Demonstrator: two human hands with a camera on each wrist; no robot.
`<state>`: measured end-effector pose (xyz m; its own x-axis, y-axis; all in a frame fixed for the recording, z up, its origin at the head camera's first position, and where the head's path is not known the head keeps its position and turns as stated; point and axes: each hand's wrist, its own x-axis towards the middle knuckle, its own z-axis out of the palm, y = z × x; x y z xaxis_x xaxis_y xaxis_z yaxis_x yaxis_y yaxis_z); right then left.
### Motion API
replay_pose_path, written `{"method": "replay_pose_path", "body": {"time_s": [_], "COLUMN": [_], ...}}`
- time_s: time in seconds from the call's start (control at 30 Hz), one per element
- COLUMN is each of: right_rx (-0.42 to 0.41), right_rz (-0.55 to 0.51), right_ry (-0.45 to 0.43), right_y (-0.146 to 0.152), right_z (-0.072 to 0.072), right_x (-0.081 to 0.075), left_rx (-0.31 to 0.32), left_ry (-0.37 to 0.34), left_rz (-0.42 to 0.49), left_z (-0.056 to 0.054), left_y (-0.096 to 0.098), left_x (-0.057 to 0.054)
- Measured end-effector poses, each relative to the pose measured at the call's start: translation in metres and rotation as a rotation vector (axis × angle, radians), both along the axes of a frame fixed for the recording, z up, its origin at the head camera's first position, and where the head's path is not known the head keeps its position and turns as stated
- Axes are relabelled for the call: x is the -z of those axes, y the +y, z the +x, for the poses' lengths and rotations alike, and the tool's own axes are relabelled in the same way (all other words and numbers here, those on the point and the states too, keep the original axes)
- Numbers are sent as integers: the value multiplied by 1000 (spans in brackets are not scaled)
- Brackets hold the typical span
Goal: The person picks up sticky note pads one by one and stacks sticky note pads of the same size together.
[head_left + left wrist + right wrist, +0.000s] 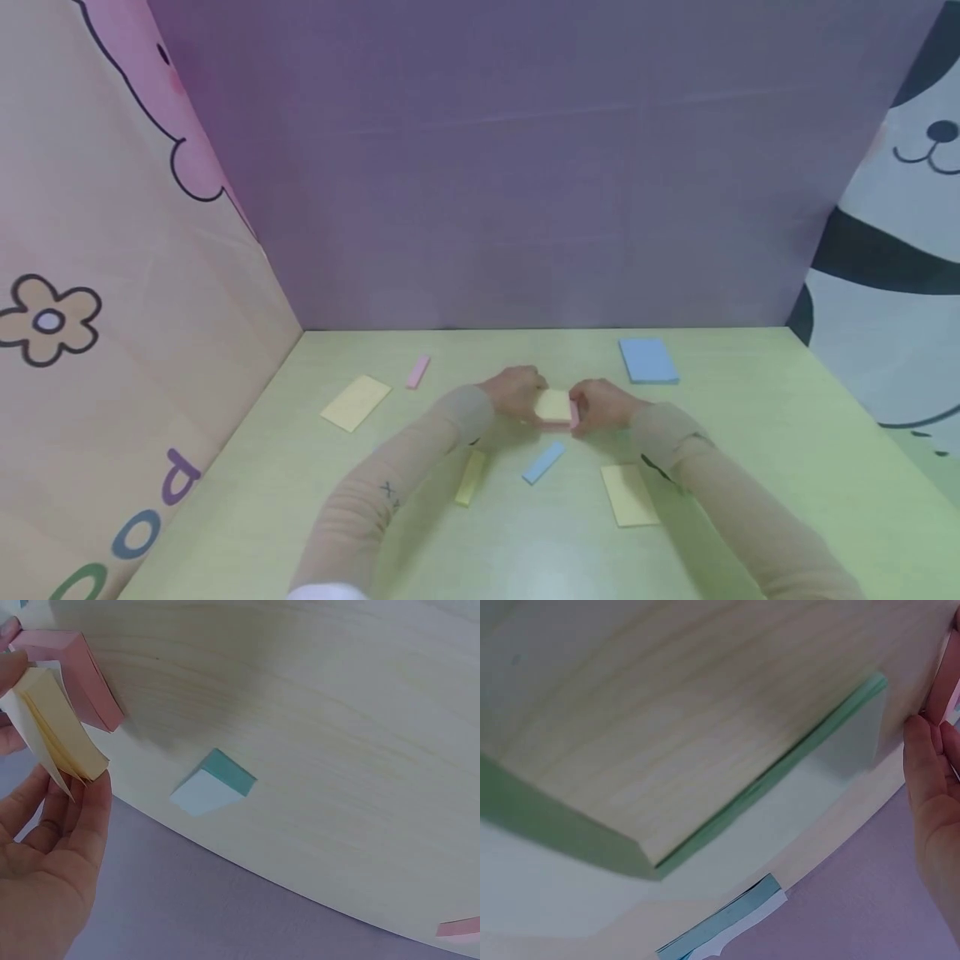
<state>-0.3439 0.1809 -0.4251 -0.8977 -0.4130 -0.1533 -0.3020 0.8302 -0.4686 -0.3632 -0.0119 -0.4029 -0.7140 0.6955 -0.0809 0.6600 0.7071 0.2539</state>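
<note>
In the middle of the table, both hands meet around a small stack of sticky note pads. My left hand (514,391) pinches a pale yellow sticky note pad (67,724), whose sheets fan apart at one edge. Right beside it in the left wrist view stands a pink sticky note pad (84,679). From the other side, my right hand (609,406) grips the pink pad by its edge, fingertips on its side. Seen from the head, the yellow pad (553,406) overlaps the pink one (575,413). In the right wrist view only part of the pink pad shows.
A blue pad (648,361) lies at the back right. Yellow pads lie at left (356,402) and front right (630,497). Narrow pink (417,372), yellow (471,477) and blue (543,463) pads are scattered around. Green pads (772,780) lie near the right wrist.
</note>
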Motion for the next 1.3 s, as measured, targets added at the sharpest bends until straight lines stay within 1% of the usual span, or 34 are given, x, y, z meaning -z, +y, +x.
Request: {"method": "replay_pose_path", "body": {"time_s": [0.1, 0.3, 0.43, 0.6, 0.67, 0.8, 0.93, 1.17, 1.3], "right_rx": [6, 9, 11, 13, 5, 9, 18, 23, 13], "right_rz": [-2, -13, -22, -18, -15, -16, -14, -22, -21], "right_ry": [-12, -22, -25, -10, 3, -1, -11, -26, -25], "right_y": [1, 1, 1, 2, 3, 6, 7, 7, 6], "right_z": [-1, -3, -3, -2, -2, -2, 0, 3, 3], "right_x": [0, 2, 3, 2, 2, 4, 5, 2, 1], "left_rx": [7, 22, 22, 9, -1, -12, -9, 30, 31], "left_ry": [9, -2, -6, -22, -34, -52, -58, -42, -46], "left_rz": [-13, -3, -5, -4, -6, -18, -31, -30, -36], "left_z": [-2, -7, -7, -7, -8, -10, -9, -8, -8], "left_y": [2, 5, 5, 11, 14, 19, 20, 20, 20], "left_x": [1, 7, 9, 7, 9, 13, 13, 12, 11]}}
